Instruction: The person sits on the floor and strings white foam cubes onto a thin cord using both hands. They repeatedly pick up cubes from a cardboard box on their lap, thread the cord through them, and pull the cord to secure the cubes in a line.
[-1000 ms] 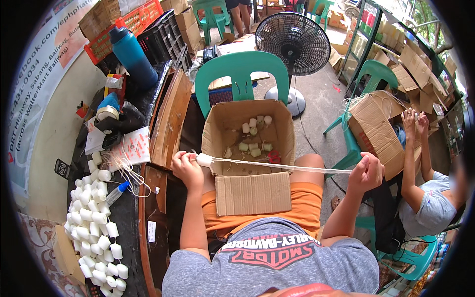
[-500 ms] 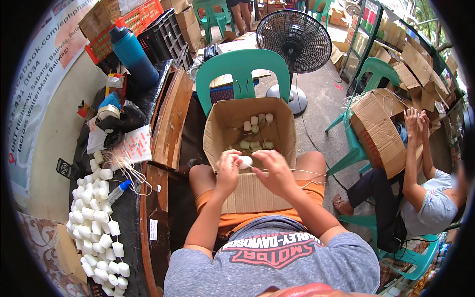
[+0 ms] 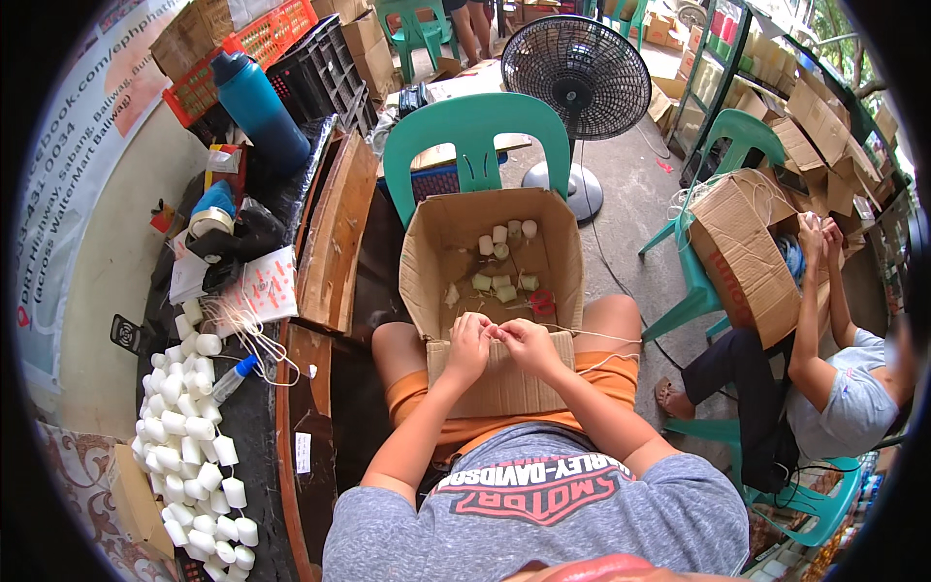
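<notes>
The left hand [image 3: 469, 346] and the right hand [image 3: 529, 342] meet just over the near flap of an open brown cardboard box [image 3: 432, 254] that rests on the person's lap, fingertips pinched together on a thin pale string [image 3: 603, 338]; both hands are closed narrowly around it, and whether a small roll sits between the fingers cannot be told. The string runs from the fingers toward three o'clock, across the right thigh. Inside the box, toward twelve o'clock from the hands, lie several small whitish cylindrical spools [image 3: 499, 235] and a small red object [image 3: 542, 302], well apart from the hands. Beyond the box at twelve o'clock stands a green plastic chair [image 3: 475, 131], and behind it a black pedestal fan [image 3: 588, 70]. At nine o'clock, on the dark tabletop [image 3: 254, 427], a heap of white cylindrical spools [image 3: 194, 436] spreads toward seven o'clock, with a tall blue bottle [image 3: 260, 107] farther off at eleven o'clock. At three o'clock another person [image 3: 834, 388] sits with both hands raised beside a second brown cardboard box [image 3: 747, 252].
</notes>
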`<state>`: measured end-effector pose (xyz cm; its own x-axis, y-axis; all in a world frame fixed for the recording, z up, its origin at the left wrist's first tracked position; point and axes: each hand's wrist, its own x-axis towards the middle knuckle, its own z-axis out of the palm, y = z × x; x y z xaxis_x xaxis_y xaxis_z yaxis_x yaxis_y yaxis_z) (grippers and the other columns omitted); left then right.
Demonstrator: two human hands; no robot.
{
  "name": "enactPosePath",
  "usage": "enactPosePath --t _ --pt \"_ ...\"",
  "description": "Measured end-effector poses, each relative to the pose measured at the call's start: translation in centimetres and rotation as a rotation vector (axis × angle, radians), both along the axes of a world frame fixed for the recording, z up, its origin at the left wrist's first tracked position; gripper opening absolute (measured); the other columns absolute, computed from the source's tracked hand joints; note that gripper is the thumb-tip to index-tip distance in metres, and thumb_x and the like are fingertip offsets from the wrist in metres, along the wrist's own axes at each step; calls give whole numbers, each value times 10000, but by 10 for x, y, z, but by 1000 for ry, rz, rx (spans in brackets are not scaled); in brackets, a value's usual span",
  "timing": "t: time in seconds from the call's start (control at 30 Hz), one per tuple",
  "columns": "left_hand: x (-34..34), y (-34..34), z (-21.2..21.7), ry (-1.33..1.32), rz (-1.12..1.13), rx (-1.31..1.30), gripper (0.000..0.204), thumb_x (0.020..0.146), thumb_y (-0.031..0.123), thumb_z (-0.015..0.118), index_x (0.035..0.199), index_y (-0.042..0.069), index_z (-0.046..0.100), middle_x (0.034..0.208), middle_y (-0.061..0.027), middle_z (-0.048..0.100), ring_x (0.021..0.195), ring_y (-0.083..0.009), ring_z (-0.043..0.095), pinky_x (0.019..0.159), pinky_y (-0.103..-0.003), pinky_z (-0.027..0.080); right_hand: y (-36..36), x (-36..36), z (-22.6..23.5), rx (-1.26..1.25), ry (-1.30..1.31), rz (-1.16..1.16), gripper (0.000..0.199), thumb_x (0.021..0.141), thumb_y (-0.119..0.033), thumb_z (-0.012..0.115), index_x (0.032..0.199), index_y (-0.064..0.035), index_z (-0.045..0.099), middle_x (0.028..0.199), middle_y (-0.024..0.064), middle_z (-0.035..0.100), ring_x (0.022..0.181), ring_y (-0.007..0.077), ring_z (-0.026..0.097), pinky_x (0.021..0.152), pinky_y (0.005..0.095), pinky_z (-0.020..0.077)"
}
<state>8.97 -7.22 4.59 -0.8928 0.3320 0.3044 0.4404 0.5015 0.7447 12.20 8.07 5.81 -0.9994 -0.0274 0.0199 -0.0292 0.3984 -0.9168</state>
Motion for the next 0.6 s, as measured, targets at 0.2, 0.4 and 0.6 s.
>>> enactPosePath --t 0.2,0.4,0.6 --pt "-2 13 -7 -53 -39 163 189 904 167 546 1029 27 565 987 -116 552 957 -289 516 849 -388 417 4 -12 -28 -334 -190 -79 208 900 -187 588 945 9 639 867 37 635 824 89 559 754 247 447" --pt "-6 -3 -8 -88 -117 176 171 882 152 595 1010 48 643 980 -116 585 921 -266 576 799 -344 473 9 -15 -6 -241 -309 -5 223 913 -201 569 953 6 640 836 41 645 779 96 578 726 253 468" --pt "-7 -3 -9 25 -97 100 141 855 137 621 963 49 644 933 -104 585 900 -273 558 757 -357 466 13 -22 -32 -448 -346 -7 214 925 -208 559 910 -12 645 796 8 617 735 66 535 670 229 446"
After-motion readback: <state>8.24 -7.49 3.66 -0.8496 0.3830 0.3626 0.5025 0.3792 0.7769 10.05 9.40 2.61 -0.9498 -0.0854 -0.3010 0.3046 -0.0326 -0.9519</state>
